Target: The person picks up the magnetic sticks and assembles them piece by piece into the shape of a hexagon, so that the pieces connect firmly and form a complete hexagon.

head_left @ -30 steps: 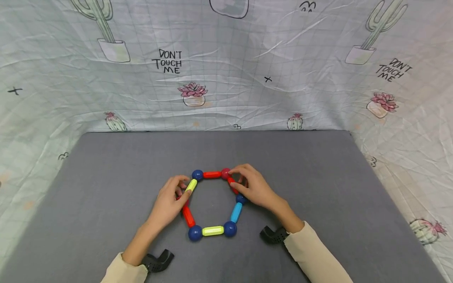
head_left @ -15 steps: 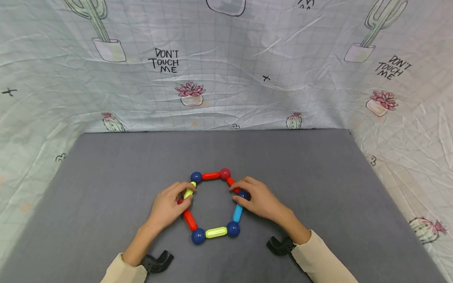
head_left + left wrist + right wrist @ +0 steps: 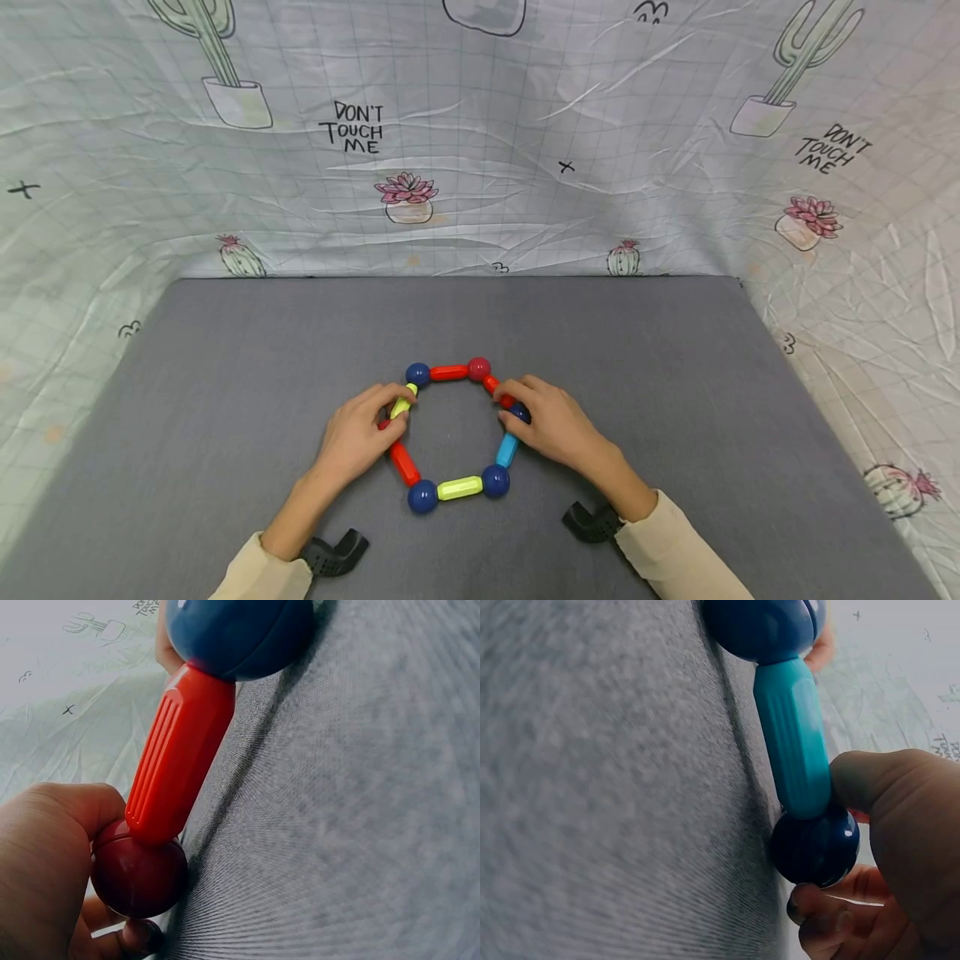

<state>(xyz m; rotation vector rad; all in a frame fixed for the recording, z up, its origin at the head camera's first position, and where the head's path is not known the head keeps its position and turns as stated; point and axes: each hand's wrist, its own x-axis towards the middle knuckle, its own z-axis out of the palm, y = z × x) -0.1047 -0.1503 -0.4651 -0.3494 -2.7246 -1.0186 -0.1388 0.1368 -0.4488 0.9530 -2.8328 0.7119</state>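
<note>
A closed six-sided ring of toy building rods and balls lies flat on the grey table. My left hand (image 3: pixel 363 429) is at its left corner, thumb and fingers round a dark red ball (image 3: pixel 139 870). From that ball run a red rod (image 3: pixel 405 463) and a yellow-green rod (image 3: pixel 401 407), the latter partly under my fingers. At the right corner my right hand (image 3: pixel 551 423) grips a blue ball (image 3: pixel 817 847) between thumb and fingers. This ball joins a light blue rod (image 3: pixel 791 735) and a red rod (image 3: pixel 492 384), partly covered by the fingers.
Along the near side, a yellow-green rod (image 3: pixel 460 488) links two blue balls. The far side has a red rod (image 3: pixel 448 372) between a blue ball (image 3: pixel 417 375) and a red ball (image 3: pixel 479 369). A printed cloth (image 3: pixel 495 225) hangs behind the grey table (image 3: pixel 300 333).
My right hand has come down from near the far red ball to the right corner's blue ball. The left fingers have shifted slightly, and the ring's near side has moved a little right.
</note>
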